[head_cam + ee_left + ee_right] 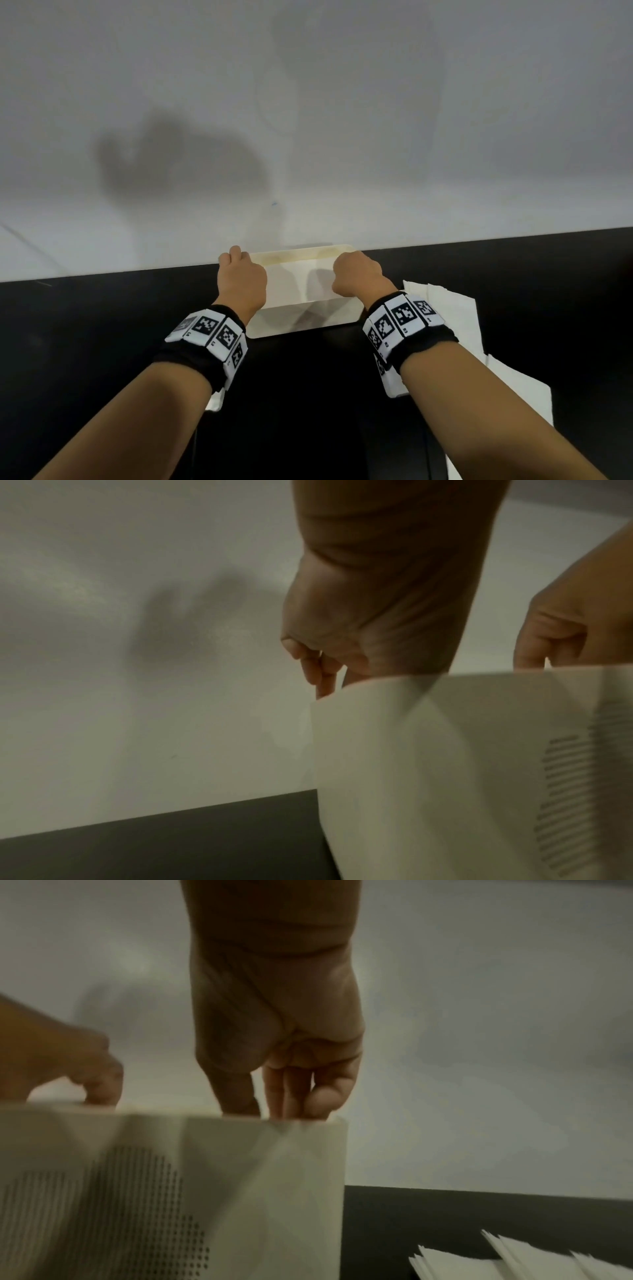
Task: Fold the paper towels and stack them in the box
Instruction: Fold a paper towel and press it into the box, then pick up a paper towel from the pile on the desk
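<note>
While the left hand (pixel 241 279) pinches the paper towel's (pixel 294 284) left top corner, fingers (pixel 320 674) curled tight on the edge, the sheet hangs spread between both hands, right over the white box (pixel 305 320) on the black counter (pixel 102 318). Right hand (pixel 359 275) mirrors it, fingers (pixel 294 1091) clamped on the other corner. Just right of that hand, more loose towels (pixel 445 308) lie on the counter.

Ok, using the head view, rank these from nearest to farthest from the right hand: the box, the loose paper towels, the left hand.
1. box: the right hand reaches into it at its right end.
2. loose paper towels: on the table, just right of that wrist.
3. left hand: across the box, at its left end.
</note>
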The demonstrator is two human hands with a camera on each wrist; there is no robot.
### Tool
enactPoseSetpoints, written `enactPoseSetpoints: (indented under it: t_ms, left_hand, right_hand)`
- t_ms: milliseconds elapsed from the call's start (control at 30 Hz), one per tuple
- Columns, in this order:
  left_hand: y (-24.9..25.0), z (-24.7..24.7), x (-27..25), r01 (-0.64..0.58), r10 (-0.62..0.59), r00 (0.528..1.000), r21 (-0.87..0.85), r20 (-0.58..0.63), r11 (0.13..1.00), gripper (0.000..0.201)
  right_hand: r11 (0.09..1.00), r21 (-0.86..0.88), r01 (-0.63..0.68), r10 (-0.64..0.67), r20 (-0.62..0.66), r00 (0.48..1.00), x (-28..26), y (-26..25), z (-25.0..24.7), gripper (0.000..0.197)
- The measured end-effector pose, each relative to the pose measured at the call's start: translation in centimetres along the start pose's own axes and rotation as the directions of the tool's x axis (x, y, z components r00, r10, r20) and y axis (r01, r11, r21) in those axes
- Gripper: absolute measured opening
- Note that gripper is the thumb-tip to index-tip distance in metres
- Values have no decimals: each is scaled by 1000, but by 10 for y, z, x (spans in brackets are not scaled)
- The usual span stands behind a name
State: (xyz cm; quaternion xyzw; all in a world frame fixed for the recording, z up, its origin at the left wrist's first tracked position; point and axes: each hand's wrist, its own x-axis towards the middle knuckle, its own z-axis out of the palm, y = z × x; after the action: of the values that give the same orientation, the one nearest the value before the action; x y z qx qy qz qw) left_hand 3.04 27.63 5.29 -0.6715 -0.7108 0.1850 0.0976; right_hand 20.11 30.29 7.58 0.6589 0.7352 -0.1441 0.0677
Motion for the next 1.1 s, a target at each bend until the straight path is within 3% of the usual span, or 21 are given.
enactPoseSetpoints:
  t_ms: [33, 100, 200, 267, 333, 400, 467, 567, 667, 733, 833, 967, 1033, 1100]
  left_hand:
    - [0, -4, -2, 13, -13, 1000, -28, 2, 1000, 24]
    - [6, -14, -11, 39, -43, 999, -126, -29, 991, 23]
    - [26, -30, -29, 1, -85, 981, -436, -173, 900, 30]
    - [48, -40, -46, -67, -104, 975, -701, -198, 710, 32]
    - [75, -44, -64, -86, -58, 990, -877, -128, 473, 29]
    - [106, -42, -81, -40, 58, 998, -959, -24, 280, 26]
    - [138, -35, -98, 28, 161, 985, -983, 58, 183, 26]
    - [177, -24, -118, 72, 262, 958, -982, 117, 175, 26]
    - [207, -16, -128, 58, 356, 926, -977, 129, 204, 13]
    - [224, -10, -131, 64, 392, 907, -971, 153, 232, 30]
    - [242, -6, -134, 130, 405, 889, -967, 211, 220, 24]
    - [258, -7, -133, 253, 365, 891, -962, 271, 98, 24]
    - [260, -9, -131, 305, 369, 880, -951, 299, 42, 9]
    - [263, -10, -130, 335, 379, 869, -942, 319, 25, 24]
  right_hand:
    - [997, 61, 39, -40, 6, 999, -4, 5, -2, 8]
    - [971, 221, 91, -90, -11, 996, -16, 20, -5, 35]
    - [858, 508, 81, -30, -106, 994, -47, 50, -13, 46]
    - [744, 667, 28, 85, -137, 987, -68, 82, -11, 42]
    - [640, 765, -78, 253, -113, 961, -89, 120, 0, 38]
    - [551, 806, -215, 437, -60, 898, -106, 162, 20, 36]
    - [544, 733, -409, 578, 26, 816, -119, 198, 45, 39]
    - [535, 564, -630, 694, 133, 708, -135, 233, 82, 42]
    - [413, 573, -708, 786, 168, 595, -146, 250, 112, 54]
    - [351, 583, -733, 823, 180, 538, -148, 256, 122, 56]
    - [317, 640, -700, 814, 194, 547, -147, 255, 125, 51]
    - [338, 681, -649, 760, 210, 616, -142, 242, 124, 44]
    - [378, 680, -628, 725, 204, 658, -140, 235, 122, 47]
    - [408, 684, -605, 700, 191, 688, -141, 229, 118, 54]
